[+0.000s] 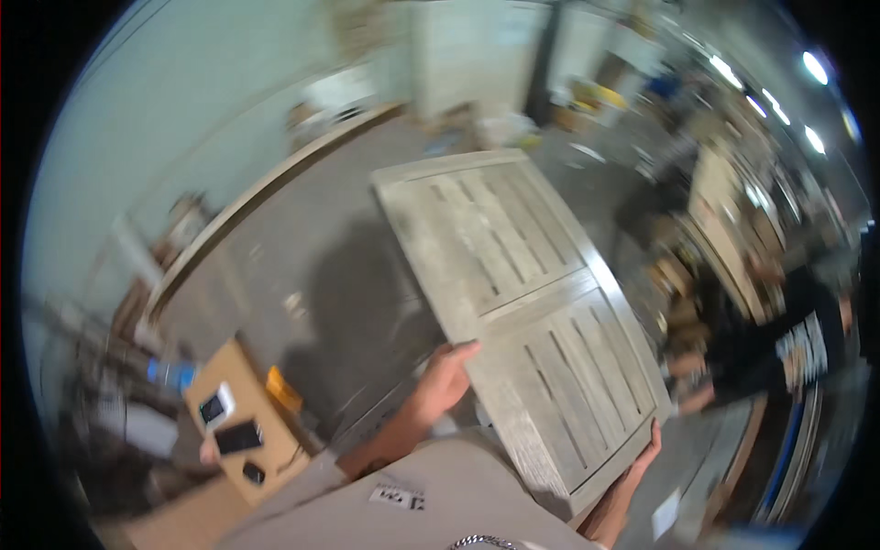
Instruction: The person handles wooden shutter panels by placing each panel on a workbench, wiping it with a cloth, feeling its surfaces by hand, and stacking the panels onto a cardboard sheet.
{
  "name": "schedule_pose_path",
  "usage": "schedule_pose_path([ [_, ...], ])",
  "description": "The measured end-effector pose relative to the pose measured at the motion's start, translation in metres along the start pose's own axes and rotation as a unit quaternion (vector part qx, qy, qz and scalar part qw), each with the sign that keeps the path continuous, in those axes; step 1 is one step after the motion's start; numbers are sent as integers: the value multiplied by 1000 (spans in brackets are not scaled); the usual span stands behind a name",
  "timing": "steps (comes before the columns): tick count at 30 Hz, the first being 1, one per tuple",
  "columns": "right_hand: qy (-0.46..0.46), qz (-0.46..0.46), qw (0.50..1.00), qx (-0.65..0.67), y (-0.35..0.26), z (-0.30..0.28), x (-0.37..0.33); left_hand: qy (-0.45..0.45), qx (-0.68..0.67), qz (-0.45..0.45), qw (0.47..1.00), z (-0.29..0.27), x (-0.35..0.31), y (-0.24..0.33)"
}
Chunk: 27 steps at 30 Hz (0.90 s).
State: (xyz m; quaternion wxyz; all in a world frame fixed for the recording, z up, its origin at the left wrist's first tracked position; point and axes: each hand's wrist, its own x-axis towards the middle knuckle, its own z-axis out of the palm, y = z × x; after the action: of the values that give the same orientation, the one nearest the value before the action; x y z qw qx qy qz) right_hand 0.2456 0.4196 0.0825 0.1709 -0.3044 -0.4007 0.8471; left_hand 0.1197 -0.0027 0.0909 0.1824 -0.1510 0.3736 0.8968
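A grey-brown wooden panel (539, 301) is tilted in front of my body, with two sections of long slots on either side of a middle rail. My left hand (445, 378) grips its left edge, thumb on the face and the fingers hidden behind. Lower down, my right hand (642, 456) is wrapped around the right edge near the close corner, fingertips showing at the rim. The panel's underside is hidden.
At lower left, a cardboard box (220, 371) carries phones (240, 437) beside a blue-capped bottle (172, 374). A co-worker in a black shirt (779, 353) is at right, arms near the panel. Stacked boards (784, 458) stand lower right; a long wooden strip (266, 197) edges the left wall.
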Motion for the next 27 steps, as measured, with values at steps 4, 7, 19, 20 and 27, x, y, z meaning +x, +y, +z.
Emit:
schedule_pose_path([
  [4, -135, 36, 988, -71, -15, 76, 0, 4, -228, 113, 967, -41, -89, 28],
  [7, -201, 57, 973, -94, 18, 142, -4, 27, -253, 180, 950, -103, -103, 37],
  [19, -346, 161, 914, -140, 226, 307, -19, 423, 2, 158, 892, -276, -55, 153],
  [20, -384, 182, 888, -177, 241, 305, -14, 520, 153, 130, 831, -290, -57, 151],
  [27, -408, 344, 644, -548, 267, 291, 6, 522, 552, 55, 647, -279, -70, 72],
])
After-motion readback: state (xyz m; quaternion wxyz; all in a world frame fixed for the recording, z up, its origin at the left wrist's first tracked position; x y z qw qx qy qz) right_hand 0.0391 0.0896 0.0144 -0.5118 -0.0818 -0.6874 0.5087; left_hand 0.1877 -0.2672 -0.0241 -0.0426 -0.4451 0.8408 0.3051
